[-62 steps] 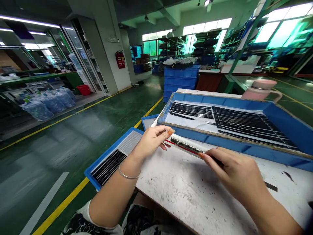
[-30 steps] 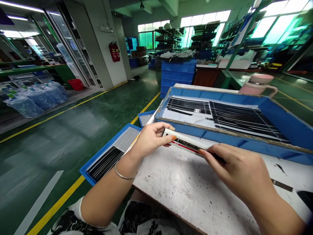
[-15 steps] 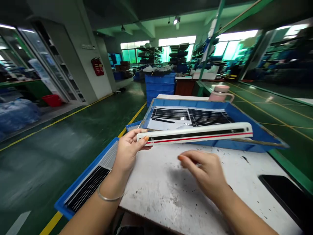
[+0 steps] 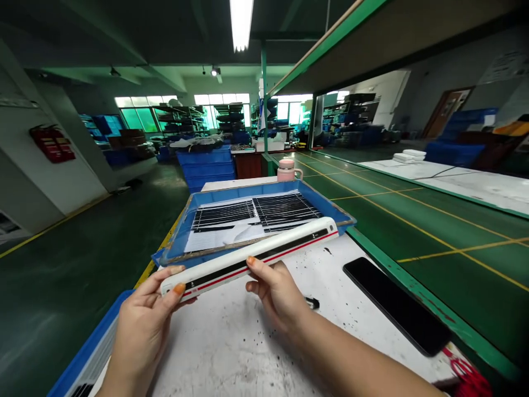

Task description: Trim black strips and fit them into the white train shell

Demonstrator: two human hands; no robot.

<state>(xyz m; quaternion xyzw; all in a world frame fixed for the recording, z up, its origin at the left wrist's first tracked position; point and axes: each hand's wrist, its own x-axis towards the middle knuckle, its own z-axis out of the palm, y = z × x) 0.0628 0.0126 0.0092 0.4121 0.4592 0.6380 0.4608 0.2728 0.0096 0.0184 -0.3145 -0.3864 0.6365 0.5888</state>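
The blue tray (image 4: 248, 191) holds rows of dark strips (image 4: 256, 212) on white paper (image 4: 219, 237). The left hand (image 4: 142, 325) and the right hand (image 4: 275, 292), apart, clamp one white bar (image 4: 248, 259) before the tray. A black phone (image 4: 397, 303) lies on the right.

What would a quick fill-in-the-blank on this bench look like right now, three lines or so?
1. The left hand and right hand hold a long white bar that carries a black band and a thin ____ line.
2. Beyond the bar, the tray has ____ walls.
3. A black phone lies on the table to the ____ of the right hand.

Missing words: red; blue; right.
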